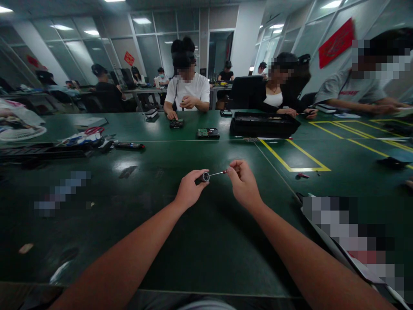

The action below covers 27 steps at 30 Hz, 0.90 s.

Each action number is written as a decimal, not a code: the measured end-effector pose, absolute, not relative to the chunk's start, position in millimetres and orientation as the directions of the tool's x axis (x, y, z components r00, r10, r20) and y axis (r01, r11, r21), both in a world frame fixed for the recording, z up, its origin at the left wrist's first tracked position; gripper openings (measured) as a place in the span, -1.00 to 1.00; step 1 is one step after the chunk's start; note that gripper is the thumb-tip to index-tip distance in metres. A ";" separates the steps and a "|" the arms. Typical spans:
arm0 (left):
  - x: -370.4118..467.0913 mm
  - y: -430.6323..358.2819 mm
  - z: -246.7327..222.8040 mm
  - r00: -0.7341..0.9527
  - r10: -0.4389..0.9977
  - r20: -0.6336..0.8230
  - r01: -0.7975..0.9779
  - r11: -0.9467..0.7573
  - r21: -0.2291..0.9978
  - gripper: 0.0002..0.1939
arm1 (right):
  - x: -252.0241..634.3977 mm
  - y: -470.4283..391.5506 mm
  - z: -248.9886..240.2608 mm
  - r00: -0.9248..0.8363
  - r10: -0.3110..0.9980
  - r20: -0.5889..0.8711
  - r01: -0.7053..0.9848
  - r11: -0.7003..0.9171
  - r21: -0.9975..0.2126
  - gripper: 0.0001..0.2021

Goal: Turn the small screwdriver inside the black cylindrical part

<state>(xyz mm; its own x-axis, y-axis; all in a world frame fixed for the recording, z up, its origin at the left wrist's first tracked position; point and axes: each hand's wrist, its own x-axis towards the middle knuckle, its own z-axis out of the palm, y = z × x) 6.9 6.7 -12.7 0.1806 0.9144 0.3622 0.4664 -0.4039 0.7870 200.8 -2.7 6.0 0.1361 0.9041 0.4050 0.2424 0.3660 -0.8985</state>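
Note:
My left hand [187, 189] is closed around a small dark cylinder [205, 176], whose round, pale-rimmed end faces me and to the right. Between the fingertips of my right hand [243, 186] is a thin screwdriver [217, 174] with a reddish handle. Its metal shaft points left, the tip at the cylinder's round end; whether it reaches inside I cannot tell. Both hands are just above the green table [206, 241], near its middle. My right fingers hide most of the screwdriver's handle.
Ahead lie a hard drive [208, 133] with a green circuit board and a long black bin [264, 125]. At left are a dark pen-like tool [129, 146] and red-handled scissors [94, 131]. Yellow tape [309, 169] marks the right side. Co-workers sit across the table.

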 end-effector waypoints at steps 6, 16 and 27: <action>7.8 2.6 -5.8 0.253 0.860 0.443 0.571 -0.503 0.650 -0.60 | 198.4 6.3 5.1 0.314 0.947 0.072 -0.236 0.151 -0.960 -0.71; 7.2 5.4 -11.2 0.237 0.876 0.419 0.584 -0.474 0.659 -0.59 | 197.0 2.8 1.1 0.325 0.912 0.249 -0.039 0.276 -0.960 -0.70; 8.2 4.3 -8.5 0.210 0.897 0.390 0.589 -0.434 0.682 -0.58 | 201.8 -11.3 18.6 0.224 0.908 0.354 0.370 0.257 -0.893 -0.61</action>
<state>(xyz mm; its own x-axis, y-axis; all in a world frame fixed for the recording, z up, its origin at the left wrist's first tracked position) 8.2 4.3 -8.5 0.2096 0.8967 0.3900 0.5890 -0.4341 0.6816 201.8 -11.3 18.6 0.2240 0.9080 0.3539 0.3698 0.2568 -0.8929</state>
